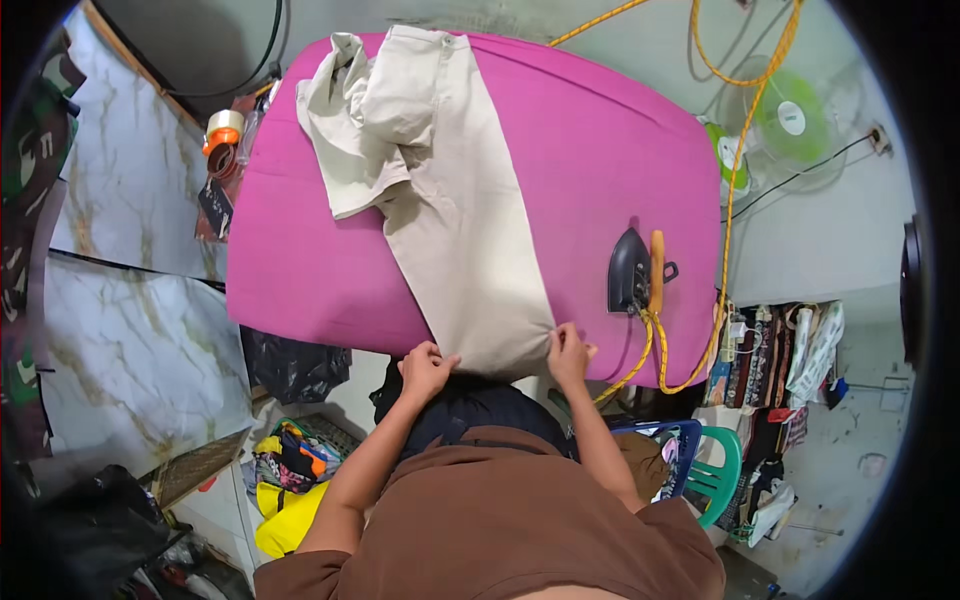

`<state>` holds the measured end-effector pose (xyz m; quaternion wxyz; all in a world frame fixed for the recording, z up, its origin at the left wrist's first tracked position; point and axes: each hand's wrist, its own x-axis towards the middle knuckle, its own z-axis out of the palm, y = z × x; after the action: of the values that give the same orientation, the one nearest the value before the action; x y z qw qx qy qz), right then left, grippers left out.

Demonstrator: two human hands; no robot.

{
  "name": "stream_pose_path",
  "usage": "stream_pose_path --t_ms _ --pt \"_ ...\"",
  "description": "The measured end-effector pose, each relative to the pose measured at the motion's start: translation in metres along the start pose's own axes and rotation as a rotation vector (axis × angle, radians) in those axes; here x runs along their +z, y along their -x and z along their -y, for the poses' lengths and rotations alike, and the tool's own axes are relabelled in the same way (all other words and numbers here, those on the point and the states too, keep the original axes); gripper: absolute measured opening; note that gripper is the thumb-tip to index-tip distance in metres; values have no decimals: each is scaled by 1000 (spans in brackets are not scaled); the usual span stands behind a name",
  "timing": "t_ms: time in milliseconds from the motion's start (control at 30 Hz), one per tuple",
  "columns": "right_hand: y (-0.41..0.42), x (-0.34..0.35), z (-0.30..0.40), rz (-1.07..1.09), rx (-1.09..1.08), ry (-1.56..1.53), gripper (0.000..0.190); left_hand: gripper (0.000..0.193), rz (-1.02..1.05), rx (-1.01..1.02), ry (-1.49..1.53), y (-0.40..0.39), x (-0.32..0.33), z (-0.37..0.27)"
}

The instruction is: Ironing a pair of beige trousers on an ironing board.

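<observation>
A pair of beige trousers (480,247) lies across a pink padded ironing table (600,150). One leg runs flat towards me and its hem hangs at the table's near edge. The other leg is bunched at the far left, by the waistband. My left hand (427,371) pinches the left corner of the hem. At the right corner, my right hand (568,356) grips the cloth, and small creases fan out from its fingers. A black electric iron (628,274) with a wooden handle rests to the right of the trousers, apart from both hands.
The iron's yellow cord (726,247) loops up the right side. A green fan (791,112) stands beyond the table's far right. Adhesive tape rolls (223,131) sit at the left edge. Near my right elbow are a blue basket (686,457) and a green plastic chair (724,472).
</observation>
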<state>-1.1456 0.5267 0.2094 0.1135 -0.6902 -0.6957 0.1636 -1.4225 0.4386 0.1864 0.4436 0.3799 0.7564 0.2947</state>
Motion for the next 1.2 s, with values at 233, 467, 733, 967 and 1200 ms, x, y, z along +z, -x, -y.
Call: stream_pose_path --t_ms 233,467,733,967,1200 --pt "-1 -1 -8 -41 -92 32 15 47 138 -212 -60 5 13 18" --pt "-2 6 -8 131 -23 323 41 47 284 -210 -350 4 29 15" --pt "-115 -105 -87 -510 99 91 62 30 -207 -52 -224 -17 -35 11" --pt "-167 -116 -88 -84 347 -416 30 27 -529 25 -170 -128 -84 -35" --pt "-94 -108 91 117 344 -489 50 37 -517 -188 -196 -218 -110 -66"
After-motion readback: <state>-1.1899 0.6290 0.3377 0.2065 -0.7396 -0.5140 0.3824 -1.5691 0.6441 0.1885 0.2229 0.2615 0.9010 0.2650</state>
